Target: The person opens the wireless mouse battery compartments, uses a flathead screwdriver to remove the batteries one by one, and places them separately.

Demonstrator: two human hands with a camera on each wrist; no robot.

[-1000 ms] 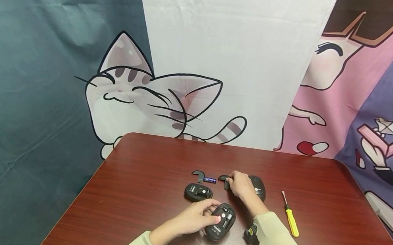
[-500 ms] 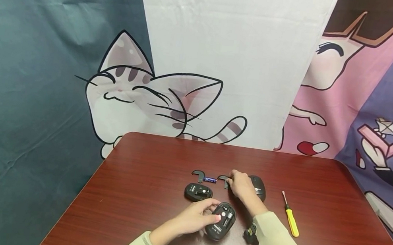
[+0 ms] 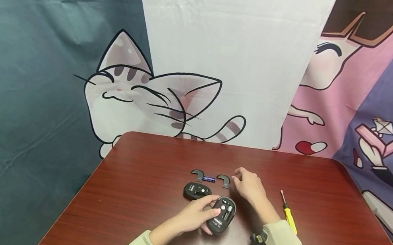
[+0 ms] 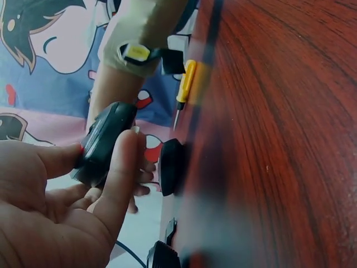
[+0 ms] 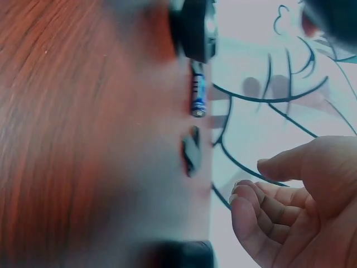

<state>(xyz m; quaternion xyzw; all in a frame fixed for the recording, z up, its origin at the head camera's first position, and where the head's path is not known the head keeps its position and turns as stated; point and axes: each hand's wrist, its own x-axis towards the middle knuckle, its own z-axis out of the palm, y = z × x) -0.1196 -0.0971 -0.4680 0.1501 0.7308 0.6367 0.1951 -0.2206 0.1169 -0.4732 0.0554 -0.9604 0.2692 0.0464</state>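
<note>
My left hand (image 3: 190, 217) grips a black computer mouse (image 3: 221, 217) by its sides, fingers and thumb on opposite edges. Its underside faces up with the battery slot uncovered, and something pale shows in the slot. My right hand (image 3: 251, 187) hovers over the table with fingers loosely bent, and nothing lies in it in the right wrist view. Just left of its fingertips is a hook-shaped black battery cover (image 3: 224, 179). A second such cover (image 3: 197, 174) and a blue AA battery (image 3: 209, 179) lie further left. Nearer me, another mouse (image 3: 194, 190) rests upside down.
To the right lies a yellow-handled screwdriver (image 3: 290, 218), tip pointing away. A third black mouse (image 4: 170, 167) sits on the table, hidden behind my right hand in the head view. The brown table (image 3: 138, 196) ends at a printed cloth backdrop (image 3: 224, 61).
My right hand has let go of the right battery cover, lifted and moved slightly right and away. The cover stays on the table. My left hand has raised the mouse a little.
</note>
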